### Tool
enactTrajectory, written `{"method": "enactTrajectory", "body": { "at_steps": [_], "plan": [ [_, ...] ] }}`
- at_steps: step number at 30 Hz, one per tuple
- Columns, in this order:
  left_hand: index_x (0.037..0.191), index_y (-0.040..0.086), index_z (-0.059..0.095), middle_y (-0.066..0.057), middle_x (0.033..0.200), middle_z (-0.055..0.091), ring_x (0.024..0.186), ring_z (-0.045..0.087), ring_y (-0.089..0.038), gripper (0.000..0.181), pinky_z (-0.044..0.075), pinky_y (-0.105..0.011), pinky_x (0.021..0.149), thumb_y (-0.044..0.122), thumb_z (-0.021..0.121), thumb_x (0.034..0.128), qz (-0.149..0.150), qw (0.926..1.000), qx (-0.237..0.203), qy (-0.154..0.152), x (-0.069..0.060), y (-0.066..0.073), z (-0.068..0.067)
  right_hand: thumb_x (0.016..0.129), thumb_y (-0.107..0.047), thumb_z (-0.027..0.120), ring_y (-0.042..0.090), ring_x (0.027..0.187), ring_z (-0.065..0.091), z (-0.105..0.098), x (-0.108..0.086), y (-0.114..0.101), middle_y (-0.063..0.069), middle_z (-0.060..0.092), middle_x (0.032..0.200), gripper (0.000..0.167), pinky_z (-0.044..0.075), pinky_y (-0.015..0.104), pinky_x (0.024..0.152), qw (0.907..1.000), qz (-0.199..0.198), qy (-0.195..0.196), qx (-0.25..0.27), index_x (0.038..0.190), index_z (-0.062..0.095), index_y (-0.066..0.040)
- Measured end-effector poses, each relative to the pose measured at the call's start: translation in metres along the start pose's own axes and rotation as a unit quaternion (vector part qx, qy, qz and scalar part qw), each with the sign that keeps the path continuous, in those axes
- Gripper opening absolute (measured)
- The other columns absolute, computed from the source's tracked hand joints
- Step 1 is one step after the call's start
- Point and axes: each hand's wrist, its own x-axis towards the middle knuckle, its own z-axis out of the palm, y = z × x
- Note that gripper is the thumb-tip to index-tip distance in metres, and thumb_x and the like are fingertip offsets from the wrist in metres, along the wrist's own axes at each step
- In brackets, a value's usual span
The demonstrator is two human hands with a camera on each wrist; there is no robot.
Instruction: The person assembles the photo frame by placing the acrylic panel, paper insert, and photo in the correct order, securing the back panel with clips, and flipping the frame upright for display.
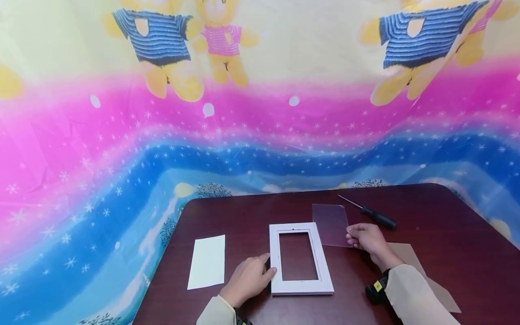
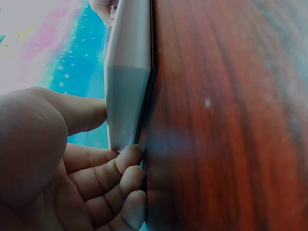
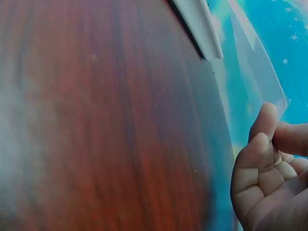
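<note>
A white picture frame (image 1: 302,287) lies flat on the dark wooden table, its opening showing the tabletop. My left hand (image 1: 248,277) grips its left side, thumb on the upper edge and fingers (image 2: 131,179) curled low against the side, near the table. Just right of the frame, my right hand (image 1: 367,239) pinches a clear plastic sheet (image 1: 331,225) by its right edge, between thumb and fingertips. In the right wrist view the sheet (image 3: 257,67) stretches away from the pinch, beside a corner of the frame (image 3: 199,24).
White paper (image 1: 207,262) lies left of the frame. A screwdriver (image 1: 379,217) with a black handle is at the back right. Partly under my right forearm is a brown board (image 1: 408,255). Behind the table (image 1: 243,216) hangs a printed curtain (image 1: 260,117).
</note>
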Motion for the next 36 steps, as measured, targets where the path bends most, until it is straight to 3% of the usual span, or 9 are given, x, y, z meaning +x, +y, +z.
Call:
{"method": "enactTrajectory", "body": {
  "at_steps": [12,24,27,31,36],
  "plan": [
    [0.128,0.003,0.062,0.009,0.061,0.052,0.082,0.064,-0.013,0.050,0.054,-0.037,0.075,0.040,0.061,0.0943,0.005,1.0000,-0.005,0.007,0.005,0.005,-0.005,0.102,-0.017,0.053,0.017,0.074,0.065,0.003,-0.011,-0.007,0.008,0.065,0.086,0.034,0.053,0.027,0.063,1.0000,-0.005,-0.003,0.002,0.120,0.055,0.012],
    [0.127,0.003,0.062,0.002,0.075,0.065,0.090,0.067,-0.017,0.051,0.054,-0.038,0.078,0.041,0.062,0.0934,0.001,1.0000,0.000,0.009,0.002,0.001,-0.002,0.101,-0.013,0.053,0.018,0.072,0.064,0.019,-0.022,-0.006,0.009,0.064,0.083,0.030,0.052,0.027,0.060,0.9999,-0.006,-0.006,0.009,0.117,0.055,0.013],
    [0.127,0.004,0.062,0.004,0.071,0.063,0.088,0.066,-0.015,0.052,0.054,-0.038,0.077,0.042,0.062,0.0930,0.000,1.0000,-0.001,0.008,0.002,0.001,-0.001,0.100,-0.012,0.054,0.019,0.071,0.064,0.022,-0.024,-0.006,0.008,0.064,0.082,0.029,0.052,0.027,0.060,0.9999,-0.008,-0.007,0.008,0.115,0.056,0.013],
    [0.128,0.003,0.062,0.011,0.059,0.049,0.079,0.063,-0.010,0.052,0.054,-0.037,0.076,0.043,0.061,0.0934,-0.002,1.0000,-0.003,0.003,0.001,0.001,-0.002,0.100,-0.011,0.054,0.018,0.070,0.063,0.027,-0.026,-0.007,0.009,0.064,0.081,0.027,0.051,0.027,0.059,0.9999,-0.007,-0.006,0.012,0.113,0.057,0.012],
    [0.127,0.003,0.062,0.008,0.064,0.055,0.088,0.066,-0.014,0.052,0.054,-0.038,0.078,0.042,0.061,0.0935,0.001,1.0000,0.003,0.006,-0.001,0.001,-0.001,0.100,-0.009,0.054,0.018,0.068,0.062,0.034,-0.030,-0.006,0.009,0.063,0.079,0.025,0.051,0.027,0.057,0.9997,-0.005,-0.004,0.022,0.112,0.057,0.013]
  ]
}}
